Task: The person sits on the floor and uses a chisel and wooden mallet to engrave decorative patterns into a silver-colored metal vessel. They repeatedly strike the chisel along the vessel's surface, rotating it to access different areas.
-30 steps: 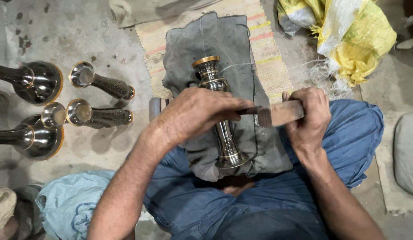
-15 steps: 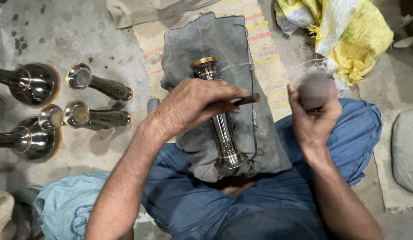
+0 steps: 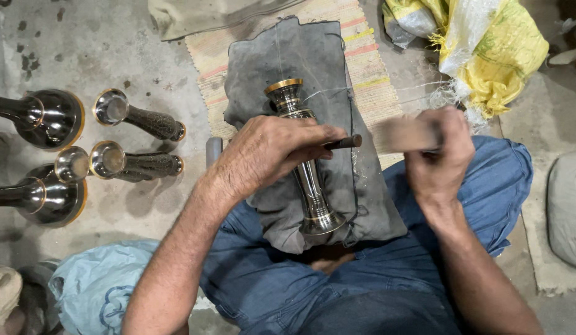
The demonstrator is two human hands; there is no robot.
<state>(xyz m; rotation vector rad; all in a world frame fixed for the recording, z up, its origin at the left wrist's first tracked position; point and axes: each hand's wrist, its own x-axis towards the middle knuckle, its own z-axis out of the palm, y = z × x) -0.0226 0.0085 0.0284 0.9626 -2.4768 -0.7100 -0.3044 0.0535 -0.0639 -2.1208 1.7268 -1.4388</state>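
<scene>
A dark metal vase-like piece with brass rims lies on a grey cloth over my lap. My left hand rests on its middle and grips a thin dark chisel whose tip points right. My right hand holds a wooden block mallet, blurred with motion, just right of the chisel's end.
Several similar metal pieces lie on the concrete floor at left, two large ones at the edge. A striped mat lies under the cloth. A yellow and white sack sits top right, a blue bag bottom left.
The mallet struck the chisel a second ago, swung up and away, and now comes back down near the chisel's end. My left hand and the piece stayed in place.
</scene>
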